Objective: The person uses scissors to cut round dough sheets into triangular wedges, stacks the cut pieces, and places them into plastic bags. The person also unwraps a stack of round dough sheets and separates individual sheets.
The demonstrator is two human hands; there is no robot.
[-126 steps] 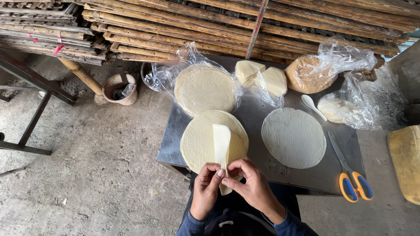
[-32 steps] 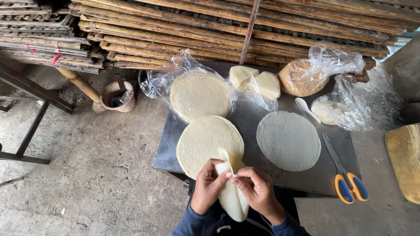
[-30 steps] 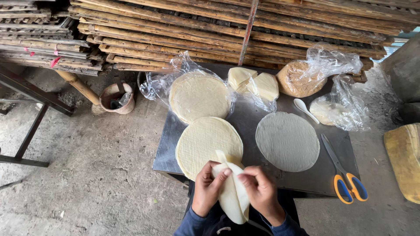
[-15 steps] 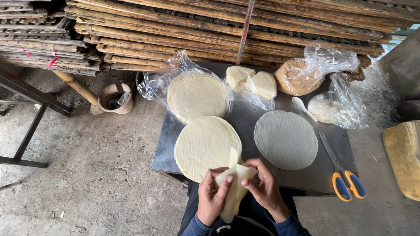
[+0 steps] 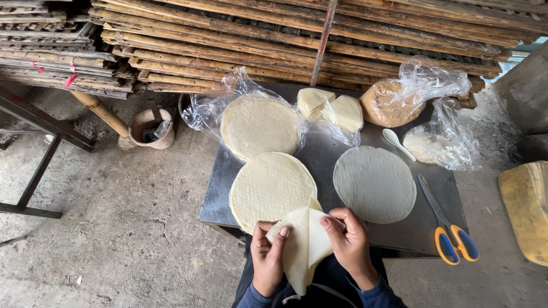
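Both hands grip one folded pale wrapper [image 5: 302, 245] at the near edge of the metal table [image 5: 319, 159]. The left hand [image 5: 267, 259] pinches its left edge, and the right hand [image 5: 349, 242] clasps its right fold. Just beyond the grip lies a round stack of wrappers [image 5: 271, 188]. To its right rests a single flat sheet [image 5: 374, 182], with scissors [image 5: 448, 228] farther right.

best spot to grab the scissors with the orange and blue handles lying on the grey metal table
Probably by the handle loops of the scissors with orange and blue handles, coming from the near right edge of the grey metal table. They lie flat, shut, loops toward the person and blades pointing away toward the white spoon. The right hand is nearest, though it is holding the folded pale wrapper sheet.
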